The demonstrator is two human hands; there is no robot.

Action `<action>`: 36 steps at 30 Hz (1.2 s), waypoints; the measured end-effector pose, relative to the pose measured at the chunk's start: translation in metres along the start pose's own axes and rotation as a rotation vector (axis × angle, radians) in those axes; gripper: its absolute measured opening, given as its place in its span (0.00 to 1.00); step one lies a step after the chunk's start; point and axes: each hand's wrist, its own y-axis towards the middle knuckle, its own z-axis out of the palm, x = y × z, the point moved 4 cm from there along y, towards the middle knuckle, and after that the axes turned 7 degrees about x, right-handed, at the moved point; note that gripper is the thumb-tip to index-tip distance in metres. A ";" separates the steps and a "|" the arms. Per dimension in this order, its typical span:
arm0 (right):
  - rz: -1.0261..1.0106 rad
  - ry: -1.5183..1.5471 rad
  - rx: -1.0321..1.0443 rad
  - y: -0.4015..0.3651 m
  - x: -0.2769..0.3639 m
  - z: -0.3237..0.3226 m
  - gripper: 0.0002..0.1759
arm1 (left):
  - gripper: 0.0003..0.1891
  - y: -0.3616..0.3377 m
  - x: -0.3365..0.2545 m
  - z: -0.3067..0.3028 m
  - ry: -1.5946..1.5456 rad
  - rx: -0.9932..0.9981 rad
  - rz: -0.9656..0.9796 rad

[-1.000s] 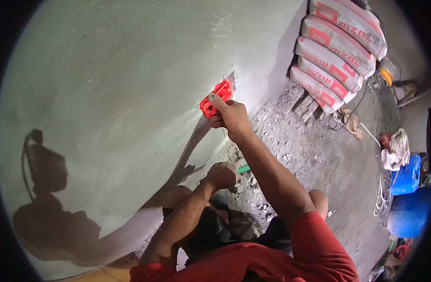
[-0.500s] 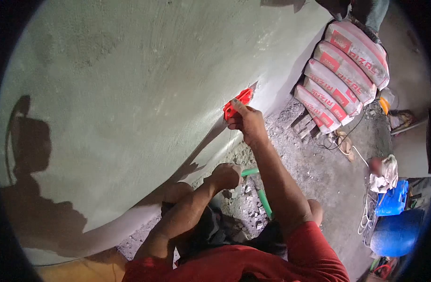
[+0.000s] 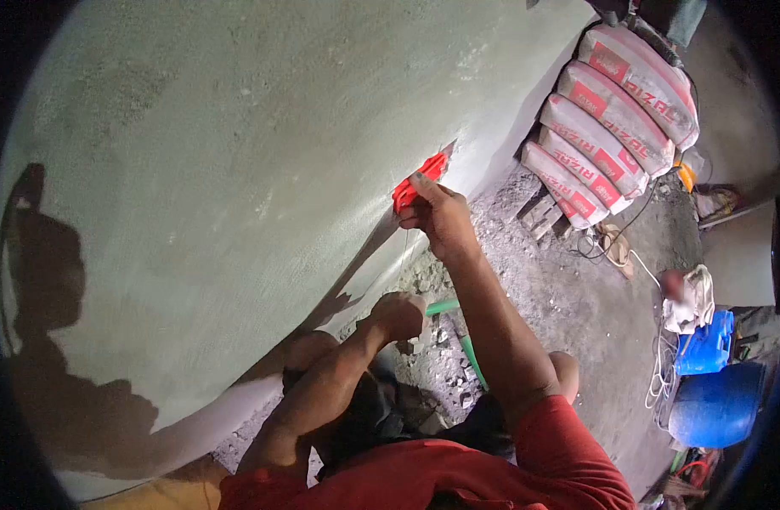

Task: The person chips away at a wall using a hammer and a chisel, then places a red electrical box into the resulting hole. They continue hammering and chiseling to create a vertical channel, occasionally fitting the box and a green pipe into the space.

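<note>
My right hand is closed on a bright red plastic piece, its thumb lying over the near face. The piece is up against the grey plastered wall, with a small dark patch at its upper end; its exact kind is not clear. Lower down and nearer my body, my left hand is wrapped around a green hose. That hose bends out past the hand and runs behind my right forearm, showing again below it. Grey rubble lies at the wall's foot beneath both hands.
Stacked cement bags stand beyond the rubble at upper right. Loose cables, a blue jug and a blue drum sit along the right side. My shadow falls on the wall at left.
The view has shifted slightly, so the bags and hands appear a little higher and further left. Both hands keep their holds; the red piece stays at the wall.
</note>
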 end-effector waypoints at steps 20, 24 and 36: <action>0.053 -0.023 0.057 0.008 0.001 -0.008 0.19 | 0.22 0.019 -0.009 0.000 0.017 0.129 -0.205; 0.046 -0.050 0.067 0.008 0.001 -0.008 0.20 | 0.20 0.020 -0.006 0.006 0.081 0.067 -0.074; -0.186 -0.204 -0.345 -0.074 0.014 -0.155 0.23 | 0.18 -0.028 -0.031 -0.022 0.053 -0.046 -0.122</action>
